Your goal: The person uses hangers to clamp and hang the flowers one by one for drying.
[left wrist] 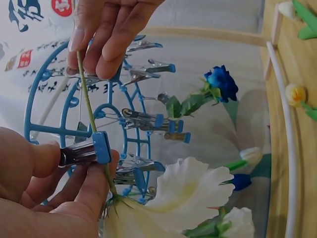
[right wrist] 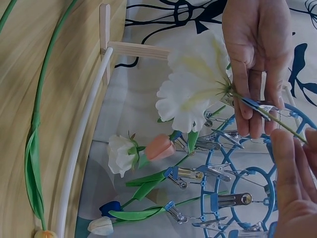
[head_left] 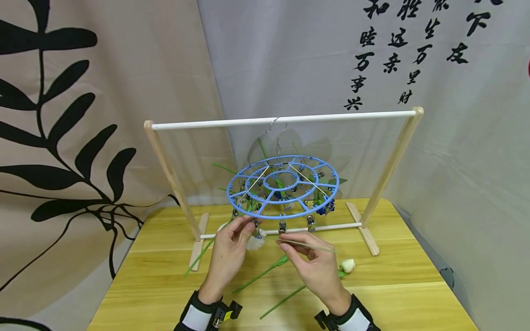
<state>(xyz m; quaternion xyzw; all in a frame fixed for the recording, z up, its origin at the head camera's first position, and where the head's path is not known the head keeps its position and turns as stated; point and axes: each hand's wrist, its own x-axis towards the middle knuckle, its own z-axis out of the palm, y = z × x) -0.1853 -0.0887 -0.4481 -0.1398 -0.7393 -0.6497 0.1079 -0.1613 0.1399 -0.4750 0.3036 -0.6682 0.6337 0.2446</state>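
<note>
A blue round clip hanger [head_left: 285,216] hangs by a hook from a white rod. My left hand [head_left: 229,248] pinches one of its metal clips [left wrist: 81,152] at the handle end. That clip's blue tips lie across the thin green stem [left wrist: 85,94] of a large white flower [right wrist: 193,84], whose head is just past the clip. Between thumb and fingers, my right hand [head_left: 312,262] holds the far end of this stem, near the hanger's front rim. Whether the clip presses on the stem cannot be told.
Other clips hold a blue rose [left wrist: 220,84], a pink tulip [right wrist: 159,148] and a white rose [right wrist: 121,155]. The white rod [head_left: 232,123] rests on wooden posts [head_left: 171,179]. On the wooden table [head_left: 145,285] lie a white tulip [head_left: 348,265] and a green stem [head_left: 261,275].
</note>
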